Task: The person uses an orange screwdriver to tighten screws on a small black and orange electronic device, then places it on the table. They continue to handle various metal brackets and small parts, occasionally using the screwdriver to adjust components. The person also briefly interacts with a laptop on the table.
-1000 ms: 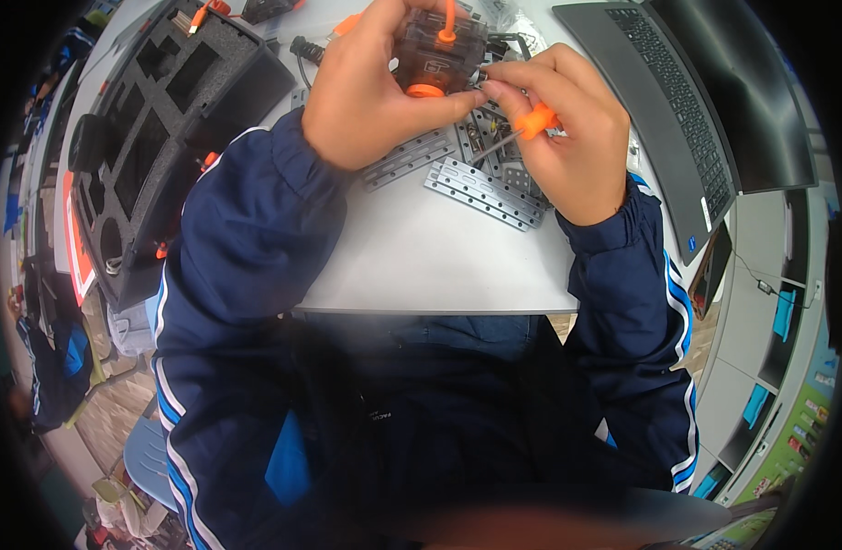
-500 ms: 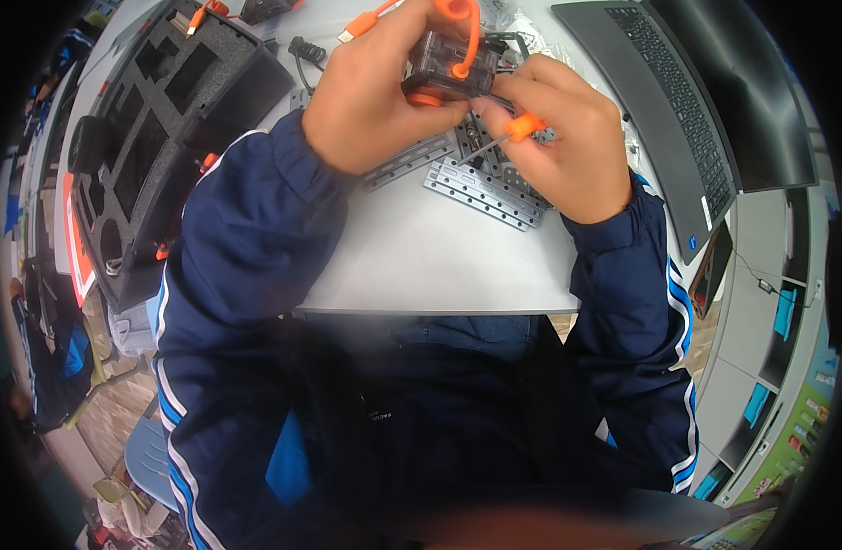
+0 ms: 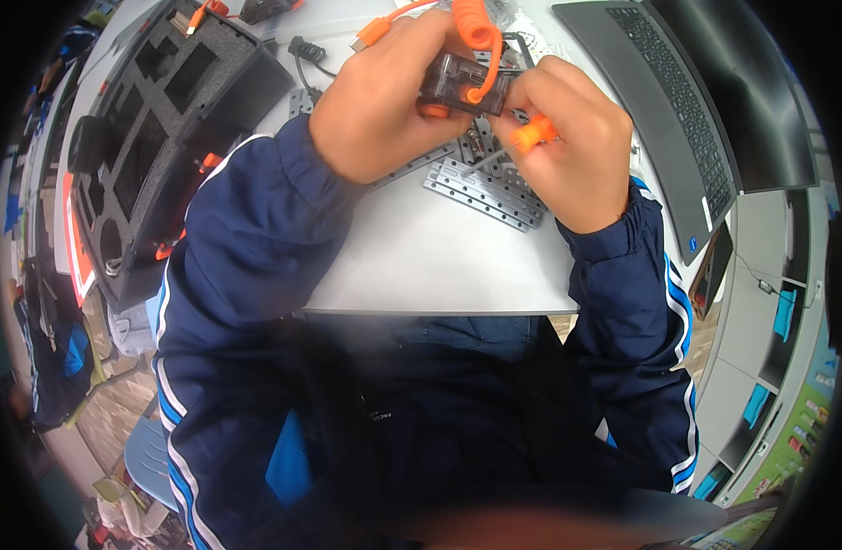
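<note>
My left hand (image 3: 375,101) is closed round a small box-shaped module (image 3: 459,84) in smoky see-through plastic with orange parts. A coiled orange cable (image 3: 478,32) is joined to it, and its plug (image 3: 371,34) sticks out past my left knuckles. In my right hand (image 3: 577,137) is a screwdriver with a short orange handle (image 3: 533,135); its thin shaft points down and left. My right thumb and fingertips also touch the module's right side, where small details are hidden. Below lie grey perforated metal beams (image 3: 483,194).
At the left, a black case with a grey foam insert (image 3: 178,78) stands on the white table (image 3: 439,266). An open laptop (image 3: 664,101) lies at the right. A coiled black cable (image 3: 308,52) rests beyond my left wrist, and clear plastic bags (image 3: 535,32) lie behind the module.
Both hands have shifted slightly to the right and down with the module. The screwdriver's handle has also moved slightly right, and the module is turned a little.
</note>
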